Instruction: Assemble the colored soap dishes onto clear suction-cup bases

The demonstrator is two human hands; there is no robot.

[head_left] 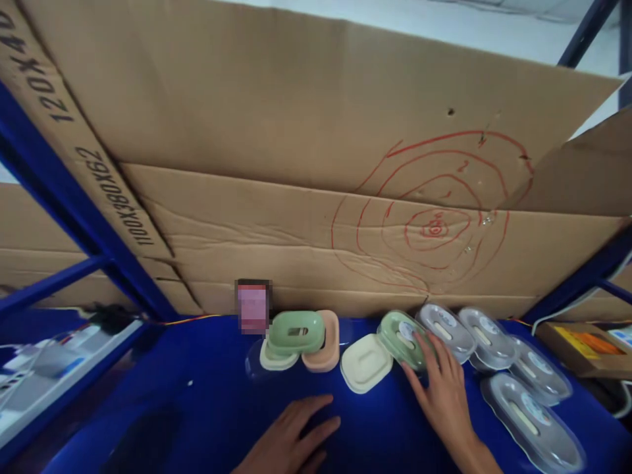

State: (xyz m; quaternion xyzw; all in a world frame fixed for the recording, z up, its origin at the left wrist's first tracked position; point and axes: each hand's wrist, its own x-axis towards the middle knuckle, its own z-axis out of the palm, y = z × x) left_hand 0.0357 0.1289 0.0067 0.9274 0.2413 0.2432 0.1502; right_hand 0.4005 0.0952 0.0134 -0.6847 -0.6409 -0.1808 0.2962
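Observation:
My right hand [442,388] reaches over a green oval soap box [399,329] with a round label on top. Its fingers lie across the box's right side and its thumb is at the near edge, gripping it on the table. A cream oval dish [366,364] lies just left of that box, their edges meeting. Over the table's near edge, my left hand [293,438] is open and holds nothing, its fingers apart and pointing right. Farther back, another green dish [296,332] rests on a peach dish [330,349] and a pale dish [279,359].
Several grey oval boxes with clear covers [533,421] stand on the right of the blue table [207,395]. A cardboard wall [247,217] with red rings closes the back. A power strip [59,388] runs along the left, and a cardboard box [577,355] sits far right.

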